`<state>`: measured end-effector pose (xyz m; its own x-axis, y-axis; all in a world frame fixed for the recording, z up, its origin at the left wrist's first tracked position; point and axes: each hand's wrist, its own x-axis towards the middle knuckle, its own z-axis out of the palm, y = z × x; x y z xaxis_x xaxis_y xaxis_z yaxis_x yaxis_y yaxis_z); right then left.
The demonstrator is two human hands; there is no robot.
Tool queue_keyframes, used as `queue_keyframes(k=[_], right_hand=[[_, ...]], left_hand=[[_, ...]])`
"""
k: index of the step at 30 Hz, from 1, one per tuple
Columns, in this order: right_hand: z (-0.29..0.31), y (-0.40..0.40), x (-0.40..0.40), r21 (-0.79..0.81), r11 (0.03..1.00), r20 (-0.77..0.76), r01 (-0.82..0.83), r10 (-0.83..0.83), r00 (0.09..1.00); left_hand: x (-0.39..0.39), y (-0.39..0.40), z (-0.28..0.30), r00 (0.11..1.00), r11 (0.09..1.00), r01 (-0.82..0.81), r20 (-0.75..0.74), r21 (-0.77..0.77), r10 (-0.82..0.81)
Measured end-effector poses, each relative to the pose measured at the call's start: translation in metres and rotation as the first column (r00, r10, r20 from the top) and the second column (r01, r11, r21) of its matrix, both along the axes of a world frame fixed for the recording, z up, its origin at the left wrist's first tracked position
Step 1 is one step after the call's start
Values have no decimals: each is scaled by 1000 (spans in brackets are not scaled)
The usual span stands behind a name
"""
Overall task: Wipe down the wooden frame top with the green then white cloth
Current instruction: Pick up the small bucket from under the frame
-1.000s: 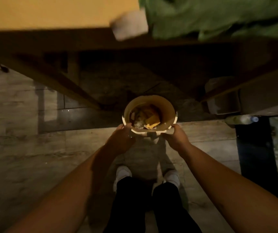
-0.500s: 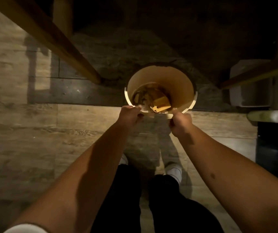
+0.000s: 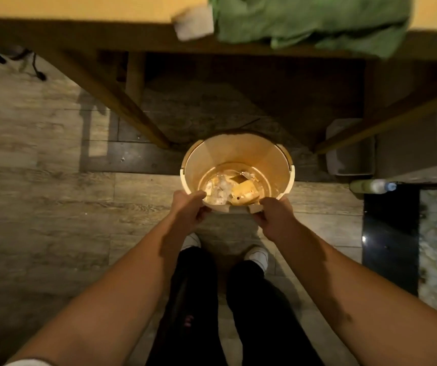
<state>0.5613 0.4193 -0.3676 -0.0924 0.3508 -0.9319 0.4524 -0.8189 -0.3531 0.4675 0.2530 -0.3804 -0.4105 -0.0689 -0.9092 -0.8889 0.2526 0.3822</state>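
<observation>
Two hands on near rim of round bucket (image 3: pixel 238 154), seen from above. Left hand (image 3: pixel 189 211) at near-left rim, fingers (image 3: pixel 203 217) curled under the lip, thumb over the top edge, pinching the rim. Right hand (image 3: pixel 274 215) at near-right rim, fingers curled round the lip likewise. Bucket interior pale; crumpled scraps (image 3: pixel 234 190), whitish and yellow, at the bottom. Cannot tell whether bucket rests on the floor (image 3: pixel 53 207) or hangs just above it.

Green cloth (image 3: pixel 310 21) bunched on wooden frame top (image 3: pixel 66 33) at upper edge of view, right of centre, one fold draped over the near edge. White cloth (image 3: pixel 193 23) just beside it to the left, touching or nearly touching the green one; blurred, contact not resolvable. Both cloths well apart from the hands.

Slanted frame braces (image 3: pixel 122 107) running down from the top on either side of the bucket. Grey bin (image 3: pixel 349 151) right of bucket, under the frame. Plastic bottle (image 3: pixel 370 186) lying on its side near the bin, blue cap to the right. Dark trousers and white shoes (image 3: pixel 192 240) below the hands. Wood-pattern floor all round.
</observation>
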Motion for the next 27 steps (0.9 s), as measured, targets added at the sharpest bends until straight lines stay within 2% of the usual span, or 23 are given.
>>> queue_keyframes(k=[4,7,10,12,16,18,21,23,25,27], right_hand=[[86,4,27,43,997,-51,-65,67,996],[148,14,48,46,984,-83,-174,177,981],[194,28,58,24,995,-130,-93,95,987],[222,34,63,-23,999,-96,-40,37,995],[254,36,69,-40,992,-104,-120,115,988],[264,38,70,-58,968,-85,-244,238,967],[274,48,66,-103,859,9,-502,505,863],[276,58,57,-113,809,107,-577,587,803],[272,67,43,-24,796,210,-605,595,775],[266,78,27,173,702,328,-691,621,712]], left_hand=[[9,-1,86,989,991,135,-58,-12,-136],[25,6,156,979,979,202,-13,1,-202],[40,15,207,984,982,163,64,92,-169],[48,15,230,982,983,147,102,114,-159],[60,15,254,986,982,59,142,178,-85],[59,10,256,983,987,57,163,153,-82],[54,0,253,981,993,48,184,106,-67],[46,-6,249,979,995,49,194,84,-65],[35,-9,248,981,996,71,179,47,-78],[24,-11,250,982,992,129,137,4,-129]])
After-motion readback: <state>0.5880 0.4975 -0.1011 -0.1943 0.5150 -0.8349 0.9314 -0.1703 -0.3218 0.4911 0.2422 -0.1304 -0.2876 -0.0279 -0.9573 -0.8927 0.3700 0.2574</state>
